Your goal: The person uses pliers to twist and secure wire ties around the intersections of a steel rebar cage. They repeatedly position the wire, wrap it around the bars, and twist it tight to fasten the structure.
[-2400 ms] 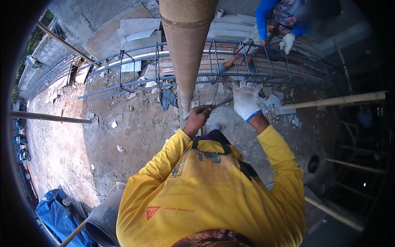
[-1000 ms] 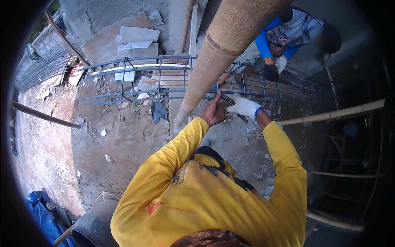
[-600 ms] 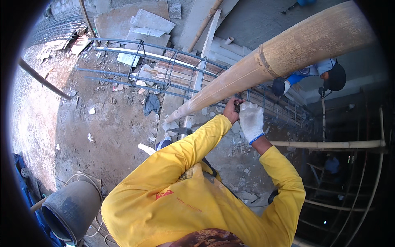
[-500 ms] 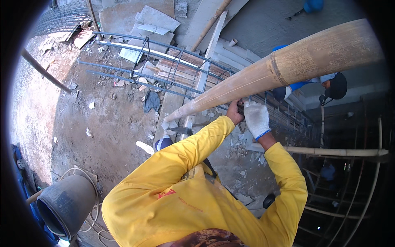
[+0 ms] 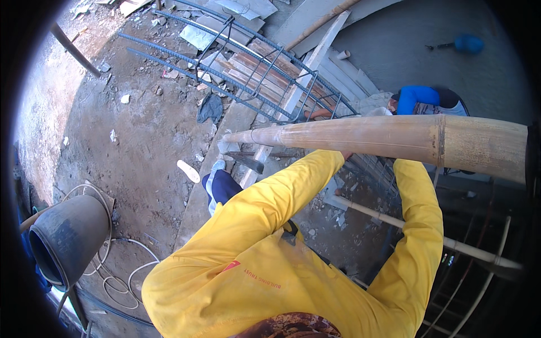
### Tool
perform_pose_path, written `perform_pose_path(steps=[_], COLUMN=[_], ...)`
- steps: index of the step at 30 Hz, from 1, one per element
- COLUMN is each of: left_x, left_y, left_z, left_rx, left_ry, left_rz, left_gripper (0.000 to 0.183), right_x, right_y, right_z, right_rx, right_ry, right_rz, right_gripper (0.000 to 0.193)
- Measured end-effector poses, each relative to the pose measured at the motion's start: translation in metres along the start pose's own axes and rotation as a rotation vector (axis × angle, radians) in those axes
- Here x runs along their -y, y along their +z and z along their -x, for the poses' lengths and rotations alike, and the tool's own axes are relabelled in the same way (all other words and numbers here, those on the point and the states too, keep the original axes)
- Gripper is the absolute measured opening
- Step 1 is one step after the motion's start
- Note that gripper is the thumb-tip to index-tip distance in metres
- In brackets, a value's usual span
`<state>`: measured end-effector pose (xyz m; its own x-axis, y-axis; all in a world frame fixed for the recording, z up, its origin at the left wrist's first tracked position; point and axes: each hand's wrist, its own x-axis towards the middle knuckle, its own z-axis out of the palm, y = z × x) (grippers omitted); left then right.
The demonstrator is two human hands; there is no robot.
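Observation:
A thick bamboo pole (image 5: 360,137) crosses in front of my arms and hides most of both hands. Only a small bit of my left hand (image 5: 347,154) shows at the end of its yellow sleeve, under the pole's lower edge; its fingers are hidden. My right forearm (image 5: 414,180) reaches up behind the same pole, and that hand cannot be seen. Beyond the pole, nearest to my hands, lies a cage of ribbed steel bars (image 5: 265,67) tied with square stirrups. Whether either hand holds anything is hidden.
Another person in a blue sleeve (image 5: 417,98) bends over the cage's far side. A hoe-like blade (image 5: 248,163) lies near my shoe. A dark bucket (image 5: 73,236) and a pale hose (image 5: 121,287) are at lower left. A thinner bamboo pole (image 5: 372,213) runs to the right.
My view has shifted, and the bamboo pole now lies flatter across it, covering my hands. Earlier my bare left hand and white-gloved right hand showed together below the pole. The other person's blue sleeve shows more.

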<state>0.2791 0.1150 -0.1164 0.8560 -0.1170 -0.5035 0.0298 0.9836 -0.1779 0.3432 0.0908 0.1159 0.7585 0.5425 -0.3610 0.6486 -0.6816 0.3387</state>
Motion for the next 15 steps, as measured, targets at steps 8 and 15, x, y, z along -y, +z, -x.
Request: perform_pose_path(steps=[8, 15], left_x=[0.016, 0.006], left_y=[-0.031, -0.033], left_z=[0.039, 0.056], left_rx=[-0.078, 0.053], left_ry=[-0.089, -0.115], left_rz=[-0.108, 0.214], left_gripper=[0.028, 0.021], right_x=[0.055, 0.047], right_y=[0.031, 0.053], right_z=[0.045, 0.054], right_rx=[0.753, 0.477], right_ry=[0.324, -0.038], right_rz=[-0.355, -0.333], right_gripper=[0.062, 0.061])
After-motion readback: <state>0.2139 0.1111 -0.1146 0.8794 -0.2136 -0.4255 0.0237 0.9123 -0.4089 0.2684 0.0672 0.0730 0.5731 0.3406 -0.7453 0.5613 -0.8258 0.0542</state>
